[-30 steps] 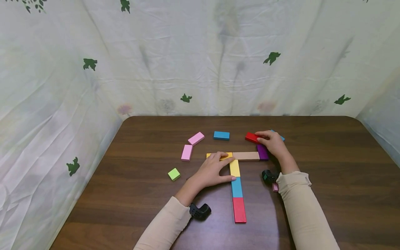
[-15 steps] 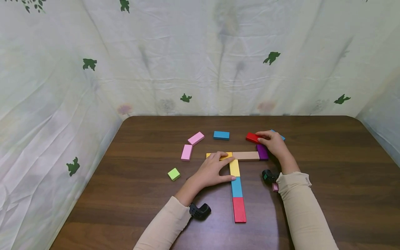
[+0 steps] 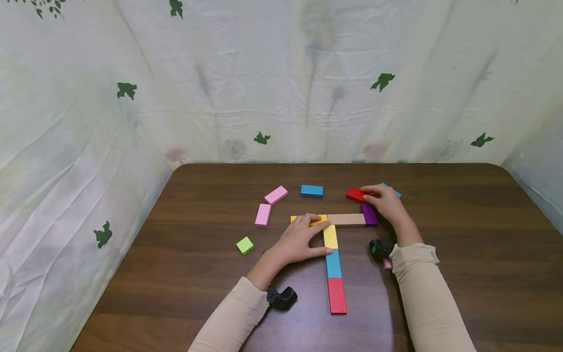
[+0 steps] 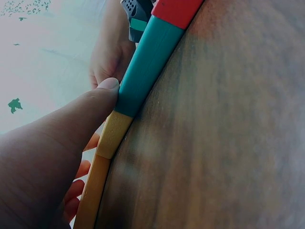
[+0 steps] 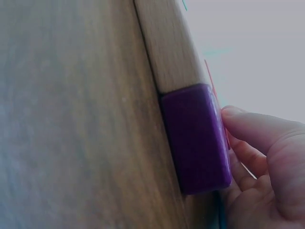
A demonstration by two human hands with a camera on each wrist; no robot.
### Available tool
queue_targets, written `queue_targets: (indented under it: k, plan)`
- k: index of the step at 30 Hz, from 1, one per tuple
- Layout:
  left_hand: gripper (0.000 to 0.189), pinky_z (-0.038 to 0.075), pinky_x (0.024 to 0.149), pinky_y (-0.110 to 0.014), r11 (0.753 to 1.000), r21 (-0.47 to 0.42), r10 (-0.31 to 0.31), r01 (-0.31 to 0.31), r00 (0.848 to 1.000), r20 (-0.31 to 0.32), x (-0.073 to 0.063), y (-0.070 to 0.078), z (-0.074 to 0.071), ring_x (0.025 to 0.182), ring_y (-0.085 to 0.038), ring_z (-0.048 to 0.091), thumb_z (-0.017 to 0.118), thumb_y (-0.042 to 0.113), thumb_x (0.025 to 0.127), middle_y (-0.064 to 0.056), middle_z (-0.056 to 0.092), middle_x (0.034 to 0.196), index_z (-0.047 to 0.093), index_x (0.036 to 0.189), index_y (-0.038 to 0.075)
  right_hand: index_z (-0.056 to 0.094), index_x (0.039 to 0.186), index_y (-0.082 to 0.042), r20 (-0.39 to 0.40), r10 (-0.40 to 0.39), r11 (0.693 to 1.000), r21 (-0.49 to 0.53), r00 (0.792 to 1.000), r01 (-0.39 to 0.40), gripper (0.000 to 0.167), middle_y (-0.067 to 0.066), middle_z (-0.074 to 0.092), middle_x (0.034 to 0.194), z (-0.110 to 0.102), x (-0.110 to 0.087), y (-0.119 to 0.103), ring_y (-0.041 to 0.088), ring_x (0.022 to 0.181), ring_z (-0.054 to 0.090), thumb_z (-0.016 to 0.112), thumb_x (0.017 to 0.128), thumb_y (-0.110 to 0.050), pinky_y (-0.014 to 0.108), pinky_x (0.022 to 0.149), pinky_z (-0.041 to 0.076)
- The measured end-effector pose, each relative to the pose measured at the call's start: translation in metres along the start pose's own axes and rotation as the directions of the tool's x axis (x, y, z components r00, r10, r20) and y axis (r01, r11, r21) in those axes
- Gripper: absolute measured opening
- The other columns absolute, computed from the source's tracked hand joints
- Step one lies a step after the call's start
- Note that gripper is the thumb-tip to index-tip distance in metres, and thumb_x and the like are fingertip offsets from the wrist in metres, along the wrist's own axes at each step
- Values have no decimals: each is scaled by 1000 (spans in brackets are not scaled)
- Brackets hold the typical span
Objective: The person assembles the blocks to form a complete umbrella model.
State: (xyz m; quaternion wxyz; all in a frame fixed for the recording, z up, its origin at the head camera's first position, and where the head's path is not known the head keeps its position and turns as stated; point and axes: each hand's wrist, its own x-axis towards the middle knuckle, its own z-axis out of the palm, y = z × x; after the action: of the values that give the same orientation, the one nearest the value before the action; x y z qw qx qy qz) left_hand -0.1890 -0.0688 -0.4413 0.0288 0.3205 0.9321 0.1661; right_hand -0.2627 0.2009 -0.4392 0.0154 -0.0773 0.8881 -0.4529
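My right hand (image 3: 387, 203) pinches the right end of a red block (image 3: 355, 194) lying behind a row of blocks. Just in front of it, a purple block (image 3: 369, 214) meets the end of a plain wood block (image 3: 346, 220). My left hand (image 3: 295, 240) rests spread over a yellow block (image 3: 323, 217), which its fingers partly cover. In the left wrist view, the left thumb touches the side of a blue block (image 4: 147, 67). A second yellow block (image 3: 330, 237), that blue block and another red block (image 3: 337, 296) run toward me in a line.
Two pink blocks, one upright in view (image 3: 263, 215) and one slanted (image 3: 276, 195), lie left. A green block (image 3: 245, 245) is nearer. A blue block (image 3: 312, 191) lies behind the row. Another blue block (image 3: 398, 194) and a pink one (image 3: 387, 264) are partly hidden by the right arm.
The red block has slid very slightly to the right with the right hand. My left hand and the rows of blocks stay in place.
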Motion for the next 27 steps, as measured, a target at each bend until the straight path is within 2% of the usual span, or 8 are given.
queue_targets:
  k: [5,10,15,19,27]
  plan:
    - [71,35,92,-35,1000,4,7,-7,1000,-6,0,0,0,115,-18,35,51,65,77,-1,38,129,41,135,27,55,120,0,-7,6,1000,2,1000,-6,31,22,49,120,0,-1,-1,34,106,45,52,91,-13,45,86,40]
    - [70,34,92,-35,1000,7,11,-11,1000,-14,0,1,-1,114,-17,35,52,65,76,-1,38,129,42,135,27,52,121,1,-57,-9,999,47,998,11,34,21,50,120,0,-2,-3,35,109,46,55,90,-14,45,88,39]
    - [70,35,92,-35,1000,8,12,-12,1000,-11,0,1,0,115,-17,35,52,64,77,-1,38,129,42,135,27,47,123,6,-142,-77,989,116,987,93,40,25,50,117,-2,-4,-7,37,108,47,59,88,-10,46,91,37]
    - [70,35,92,-35,1000,8,14,-14,1000,-12,0,1,0,114,-18,35,52,64,77,-1,38,129,42,135,27,44,126,4,-190,-106,984,121,976,131,47,24,49,120,-4,-5,-8,36,112,44,61,87,-15,46,95,32]
    - [70,35,92,-35,1000,9,10,-10,1000,-12,0,0,0,114,-18,35,51,64,77,-1,38,129,41,135,27,38,134,-5,-217,-44,990,119,975,71,59,16,42,132,-10,-12,-11,34,123,34,62,85,-28,48,97,29]
